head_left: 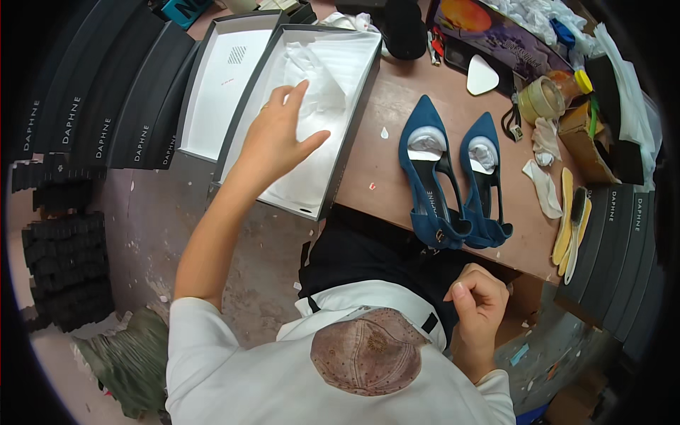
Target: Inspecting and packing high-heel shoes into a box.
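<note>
My left hand (280, 134) reaches into an open shoe box (354, 113) on the brown table and rests with spread fingers on the white tissue paper (319, 92) lining it. Two dark blue pointed slingback shoes (450, 180) lie side by side on the table to the right of the box, toes pointing away, with white stuffing inside. My right hand (480, 301) hangs loosely curled below the table edge near my lap, holding nothing that I can see.
The box lid (227, 85) lies left of the box. Stacks of black shoe boxes (92, 92) stand at the left, more at the right (623, 248). A tape roll (540, 98), brushes (572, 219), rags and a white triangular piece (482, 74) crowd the table's right side.
</note>
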Demonstrator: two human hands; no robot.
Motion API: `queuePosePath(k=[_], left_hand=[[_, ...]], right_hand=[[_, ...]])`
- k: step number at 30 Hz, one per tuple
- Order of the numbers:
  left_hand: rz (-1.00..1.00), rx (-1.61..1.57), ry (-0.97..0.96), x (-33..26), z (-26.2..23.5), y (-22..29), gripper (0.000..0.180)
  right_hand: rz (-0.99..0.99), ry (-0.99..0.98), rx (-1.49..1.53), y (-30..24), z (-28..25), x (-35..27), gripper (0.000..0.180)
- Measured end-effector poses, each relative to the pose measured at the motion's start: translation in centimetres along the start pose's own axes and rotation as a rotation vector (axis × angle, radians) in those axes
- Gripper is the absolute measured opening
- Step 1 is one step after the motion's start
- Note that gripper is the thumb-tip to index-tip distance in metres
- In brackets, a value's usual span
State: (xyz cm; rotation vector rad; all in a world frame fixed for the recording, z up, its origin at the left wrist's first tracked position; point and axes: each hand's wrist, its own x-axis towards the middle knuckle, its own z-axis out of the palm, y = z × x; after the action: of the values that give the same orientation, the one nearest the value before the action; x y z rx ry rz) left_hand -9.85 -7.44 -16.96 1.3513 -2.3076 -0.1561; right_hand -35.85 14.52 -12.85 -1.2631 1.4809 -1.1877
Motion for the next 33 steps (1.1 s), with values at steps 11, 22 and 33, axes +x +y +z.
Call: queuePosePath(k=[11, 22, 33], left_hand=[[-0.121, 0.027, 0.2, 7.5, -4.3, -3.4, 0.022], [-0.211, -0.69, 0.131, 4.4, -4.7, -2.2, 0.037], [-0.018, -0.336, -0.101, 3.9, -5.5, -3.6, 0.029]], right_hand=[[-0.439, -0.076, -0.471, -6.1, -0.1, 3.1, 0.017], [-0.732, -0.092, -0.825, -7.5, 8.0, 24.2, 0.036], [-0.409, -0.273, -0.638, -10.4, 3.5, 21.1, 0.034]])
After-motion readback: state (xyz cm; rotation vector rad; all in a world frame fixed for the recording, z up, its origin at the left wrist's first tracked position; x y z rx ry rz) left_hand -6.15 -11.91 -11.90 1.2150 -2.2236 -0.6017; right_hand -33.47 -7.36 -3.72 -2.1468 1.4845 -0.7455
